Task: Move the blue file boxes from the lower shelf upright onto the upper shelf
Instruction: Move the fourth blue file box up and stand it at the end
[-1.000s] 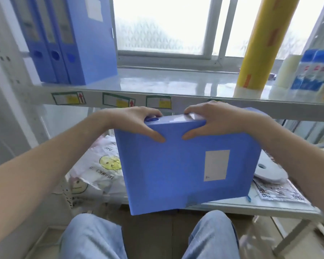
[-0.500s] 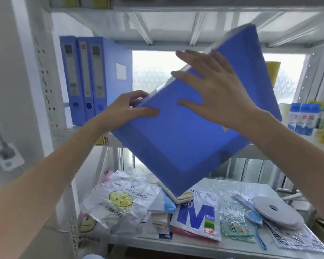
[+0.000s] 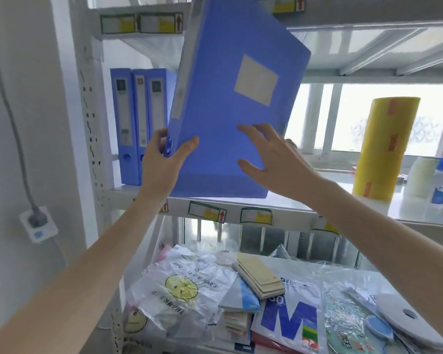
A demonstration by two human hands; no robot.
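Blue file box [image 3: 215, 118] is swung almost upright now, nearly on the upper shelf [image 3: 343, 187] — left hand [image 3: 161, 164] grips its spine, right hand [image 3: 274, 162] splayed flat.

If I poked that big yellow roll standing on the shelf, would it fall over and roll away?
Probably not from a small poke: the yellow roll stands on a wide flat end on the shelf. It is tall, though, so a push near its top might tip it. Once on its round side it would likely roll.
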